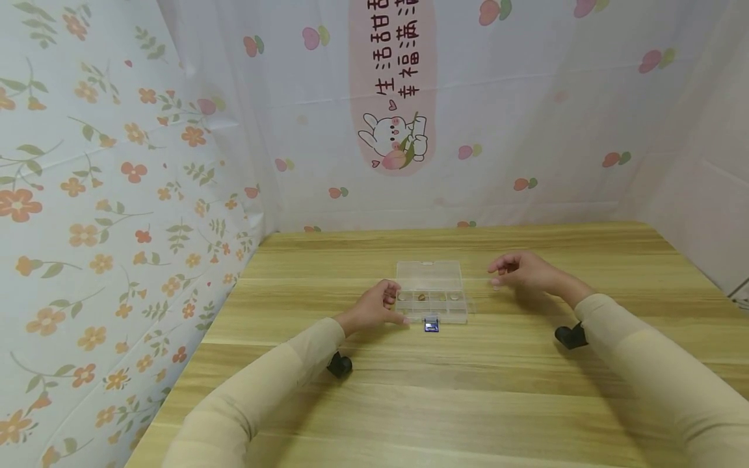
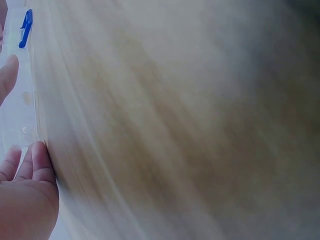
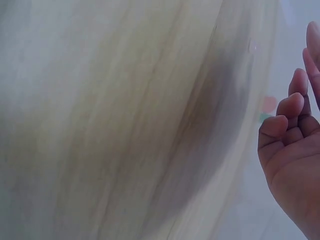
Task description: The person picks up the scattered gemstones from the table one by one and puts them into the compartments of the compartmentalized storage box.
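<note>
A clear plastic compartment box (image 1: 449, 317) lies on the table with its lid (image 1: 429, 275) folded back. In its rear row sit a small brown ring-like piece (image 1: 421, 297) and several pale, roundish pieces, too small to make out. My left hand (image 1: 374, 304) holds the box's left end, thumb at the front corner and fingers along the side; the left wrist view shows its fingers (image 2: 44, 162) right at the box's edge. A small blue piece (image 1: 431, 325) is at the middle of the front edge. Right of the box, my right hand (image 1: 523, 272) hovers with loosely bent fingers, holding nothing.
The wood-grain table (image 1: 374, 403) runs back to a printed cloth (image 1: 497, 117) hanging behind it. A flowered cloth (image 1: 117, 195) hangs along the left. Black wrist mounts (image 1: 570, 336) jut from below both sleeves.
</note>
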`<state>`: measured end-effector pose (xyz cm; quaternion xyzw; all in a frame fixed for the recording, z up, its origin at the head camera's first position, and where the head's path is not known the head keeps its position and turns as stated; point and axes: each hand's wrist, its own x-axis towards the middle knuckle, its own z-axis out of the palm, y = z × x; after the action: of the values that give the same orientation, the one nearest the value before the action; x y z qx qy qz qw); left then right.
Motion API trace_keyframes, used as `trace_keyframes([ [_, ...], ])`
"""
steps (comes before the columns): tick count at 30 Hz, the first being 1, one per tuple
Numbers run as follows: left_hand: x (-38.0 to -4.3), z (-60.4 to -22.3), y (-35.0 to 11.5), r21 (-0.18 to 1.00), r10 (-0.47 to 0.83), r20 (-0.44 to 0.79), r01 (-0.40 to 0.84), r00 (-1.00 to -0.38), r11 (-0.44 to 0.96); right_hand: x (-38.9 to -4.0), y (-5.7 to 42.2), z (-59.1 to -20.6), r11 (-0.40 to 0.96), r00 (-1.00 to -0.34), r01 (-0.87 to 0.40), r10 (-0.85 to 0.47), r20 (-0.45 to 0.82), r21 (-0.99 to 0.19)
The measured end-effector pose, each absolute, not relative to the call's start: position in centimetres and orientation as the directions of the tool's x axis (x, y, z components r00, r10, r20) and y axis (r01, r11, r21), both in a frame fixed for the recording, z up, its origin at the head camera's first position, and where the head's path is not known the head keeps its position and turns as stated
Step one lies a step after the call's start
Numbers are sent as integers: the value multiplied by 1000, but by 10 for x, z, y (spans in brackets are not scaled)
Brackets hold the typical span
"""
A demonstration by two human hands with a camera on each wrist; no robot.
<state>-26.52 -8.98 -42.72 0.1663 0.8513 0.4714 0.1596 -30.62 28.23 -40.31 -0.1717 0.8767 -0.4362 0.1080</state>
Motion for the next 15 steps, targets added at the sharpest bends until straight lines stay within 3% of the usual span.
trace_keyframes([
  [15,-264,-426,-89,853,437,-119,134,-892,505,-312,289,-410,558,-895,-189,-437,-93,-808],
])
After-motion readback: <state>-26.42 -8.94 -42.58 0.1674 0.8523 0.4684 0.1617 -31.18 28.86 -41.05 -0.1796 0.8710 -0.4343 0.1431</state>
